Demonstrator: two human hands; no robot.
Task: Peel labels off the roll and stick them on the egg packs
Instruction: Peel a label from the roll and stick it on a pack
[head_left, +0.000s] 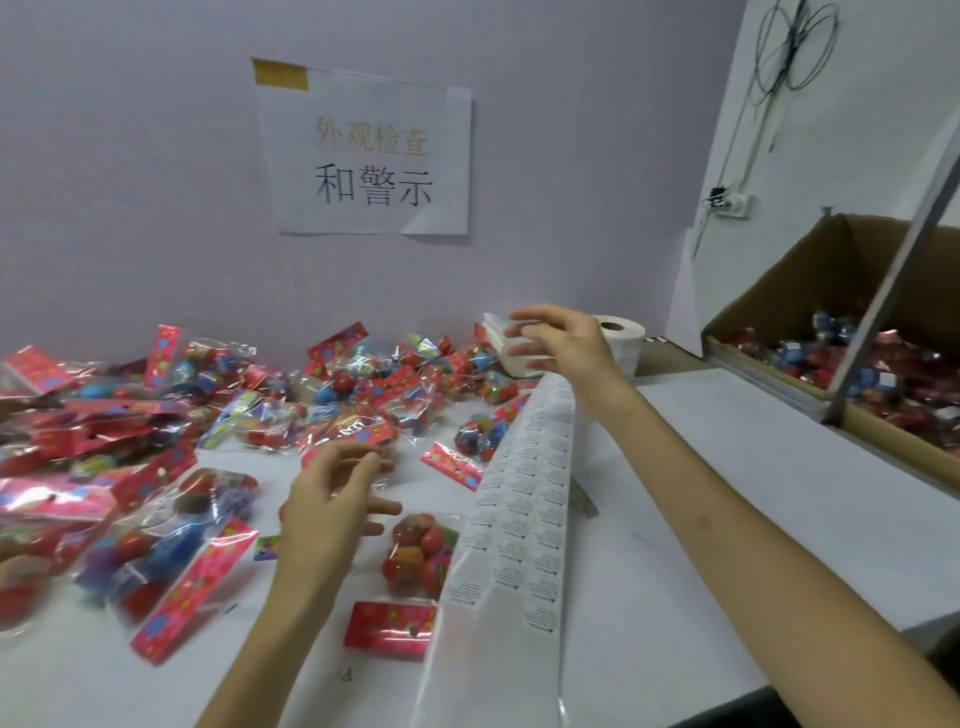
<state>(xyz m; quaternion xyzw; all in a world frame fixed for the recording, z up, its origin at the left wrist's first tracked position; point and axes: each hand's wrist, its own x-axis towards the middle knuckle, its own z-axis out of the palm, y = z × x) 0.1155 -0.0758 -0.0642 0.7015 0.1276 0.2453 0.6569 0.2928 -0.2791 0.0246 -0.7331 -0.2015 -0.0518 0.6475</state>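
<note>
A long white label strip (524, 519) with rows of small printed labels runs from the table's near edge up to my right hand (561, 343). That hand is raised near the back wall, its fingers curled round the strip's white upper end. The label roll (623, 338) stands just behind it. My left hand (332, 499) hovers above the table left of the strip, fingers loosely curled, with nothing visible in it. One egg pack (415, 556), a clear bag of red eggs with a red header card, lies between my left hand and the strip.
Several more egg packs (156, 441) lie heaped across the left and back of the white table (727, 493). A cardboard box (810, 291) holding more packs stands at the right, crossed by a metal bar (883, 291). A paper sign (369, 156) hangs on the wall.
</note>
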